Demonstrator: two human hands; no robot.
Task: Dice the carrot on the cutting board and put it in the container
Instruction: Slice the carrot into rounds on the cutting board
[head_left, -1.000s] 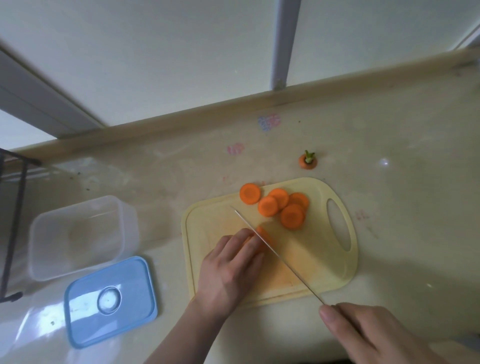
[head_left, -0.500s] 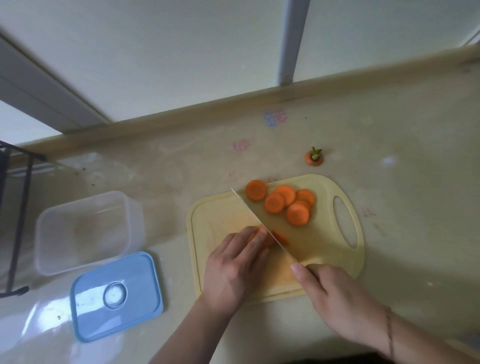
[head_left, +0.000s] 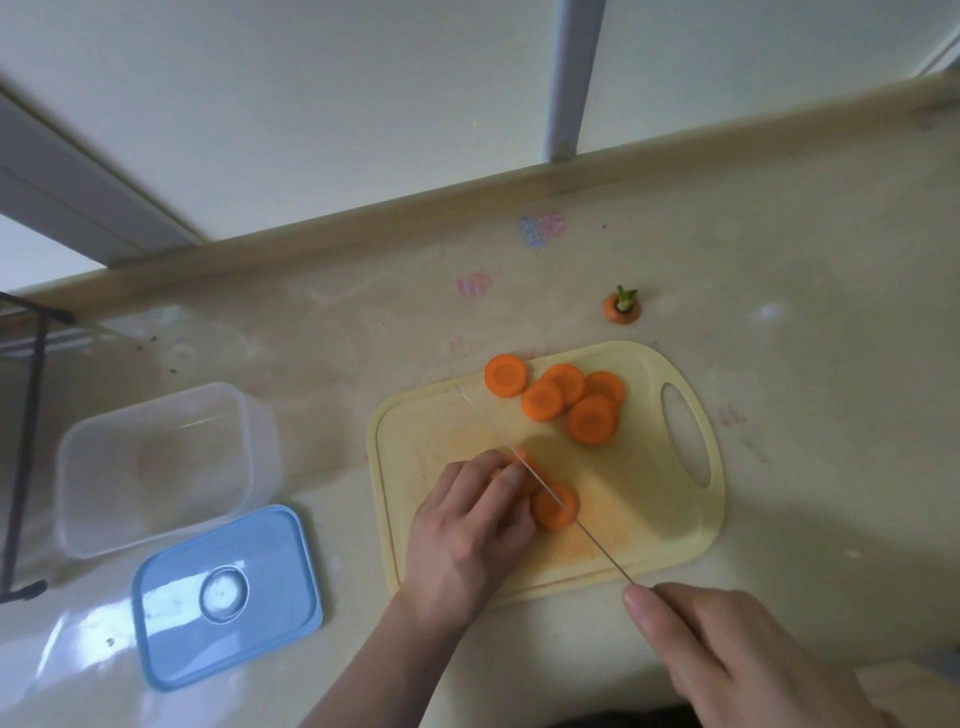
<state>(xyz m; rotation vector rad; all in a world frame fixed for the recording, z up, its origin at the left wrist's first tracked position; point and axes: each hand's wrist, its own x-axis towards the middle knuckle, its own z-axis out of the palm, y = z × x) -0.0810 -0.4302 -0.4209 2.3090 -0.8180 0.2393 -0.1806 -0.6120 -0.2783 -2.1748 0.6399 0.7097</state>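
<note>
While the carrot is being pinned to the board, the left hand is being kept curled over it, fingertips pressing down on the orange stub, most of which is being hidden beneath the knuckles; a freshly cut round slice is lying just beside those fingers, touching the blade; the knife, thin and pale with a straight edge, is being held by the right hand, whose fingers are wrapped round the handle with the forefinger laid along the spine, the handle itself being covered by the hand; the blade is being run diagonally across the board, between the held piece and the slice; the cutting board, smooth pale-yellow plastic with rounded corners and an oval handle hole, is lying on a glossy beige counter; five flat round slices are being left overlapping near its far edge; the carrot top, with a green stub, is sitting apart on the counter beyond the board; the container, clear, rectangular and round-cornered, is standing well to the left, holding no carrot; its blue lid, with a round clear centre, is lying flat just in front of it; a dark metal frame is showing at the left edge.
</note>
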